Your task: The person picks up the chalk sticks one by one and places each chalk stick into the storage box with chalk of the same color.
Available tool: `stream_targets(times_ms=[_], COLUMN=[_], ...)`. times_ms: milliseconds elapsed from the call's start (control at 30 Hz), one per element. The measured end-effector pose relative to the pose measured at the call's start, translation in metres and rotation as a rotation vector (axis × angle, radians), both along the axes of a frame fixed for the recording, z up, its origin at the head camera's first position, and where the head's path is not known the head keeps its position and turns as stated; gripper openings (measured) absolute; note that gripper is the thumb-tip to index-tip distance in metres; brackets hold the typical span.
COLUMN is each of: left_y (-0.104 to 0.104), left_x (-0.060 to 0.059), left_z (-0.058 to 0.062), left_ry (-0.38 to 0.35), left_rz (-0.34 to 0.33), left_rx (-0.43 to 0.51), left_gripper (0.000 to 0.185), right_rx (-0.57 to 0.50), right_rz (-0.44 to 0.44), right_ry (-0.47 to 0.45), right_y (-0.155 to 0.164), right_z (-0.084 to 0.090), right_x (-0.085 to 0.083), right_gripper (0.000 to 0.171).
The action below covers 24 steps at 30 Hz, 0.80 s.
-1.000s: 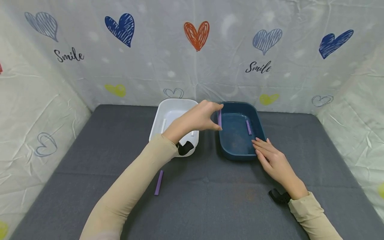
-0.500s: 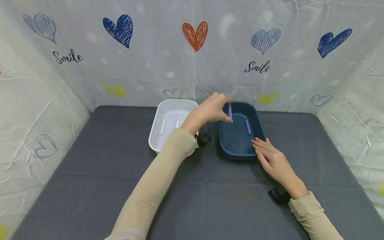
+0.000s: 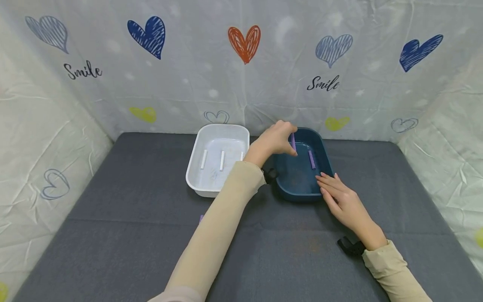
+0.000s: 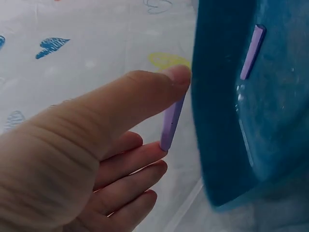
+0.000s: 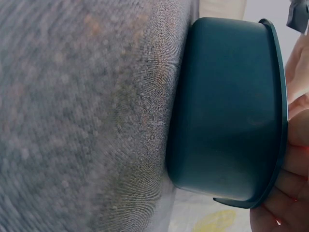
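My left hand (image 3: 274,141) pinches a purple stick (image 3: 293,142) between thumb and fingers and holds it over the far left part of the dark blue tub (image 3: 281,188). The left wrist view shows that stick (image 4: 172,122) under my thumb, beside the tub's wall (image 4: 217,106). Another purple stick (image 3: 311,159) lies inside the tub, seen also as a purple stick (image 4: 252,51) from the wrist. My right hand (image 3: 341,200) rests flat with straight fingers against the tub's near right rim (image 5: 281,145).
A white tub (image 3: 196,172) with three white sticks (image 3: 222,160) stands left of the blue one. A purple stick (image 3: 201,218) on the grey table (image 3: 113,235) peeks out beside my left sleeve. Heart-printed sheets wall in the back and sides.
My left hand has carried the purple stick rightward, from the gap between the tubs to over the blue tub. The right hand has stayed put.
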<state>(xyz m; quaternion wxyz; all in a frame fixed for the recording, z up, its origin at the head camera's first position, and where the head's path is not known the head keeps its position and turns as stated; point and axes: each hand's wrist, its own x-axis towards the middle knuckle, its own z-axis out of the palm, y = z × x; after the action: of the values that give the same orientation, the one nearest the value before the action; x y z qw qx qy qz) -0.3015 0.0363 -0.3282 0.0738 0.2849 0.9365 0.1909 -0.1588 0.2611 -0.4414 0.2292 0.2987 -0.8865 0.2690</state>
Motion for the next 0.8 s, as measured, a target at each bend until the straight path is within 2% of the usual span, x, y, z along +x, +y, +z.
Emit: stream_targets(times_ms=[333, 467, 633, 800], left_y=[0.02, 0.022, 0.024, 0.026], left_x=[-0.009, -0.011, -0.013, -0.014], left_z=[-0.035, -0.046, -0.055, -0.062], left_ry=[-0.098, -0.093, -0.083, -0.075], left_rz=[0.023, 0.024, 0.022, 0.028], left_rx=[0.027, 0.027, 0.061, 0.02], left_gripper=[0.076, 0.073, 0.069, 0.072], right_rx=[-0.006, -0.008, -0.01, -0.011], right_rz=[-0.001, -0.001, 0.001, 0.005], right_ry=[0.006, 0.006, 0.01, 0.013], right_y=[0.0, 0.0, 0.001, 0.001], right_z=[0.0, 0.0, 0.0, -0.002], right_x=[0.001, 0.001, 0.0, -0.001], right_gripper=[0.03, 0.03, 0.03, 0.03])
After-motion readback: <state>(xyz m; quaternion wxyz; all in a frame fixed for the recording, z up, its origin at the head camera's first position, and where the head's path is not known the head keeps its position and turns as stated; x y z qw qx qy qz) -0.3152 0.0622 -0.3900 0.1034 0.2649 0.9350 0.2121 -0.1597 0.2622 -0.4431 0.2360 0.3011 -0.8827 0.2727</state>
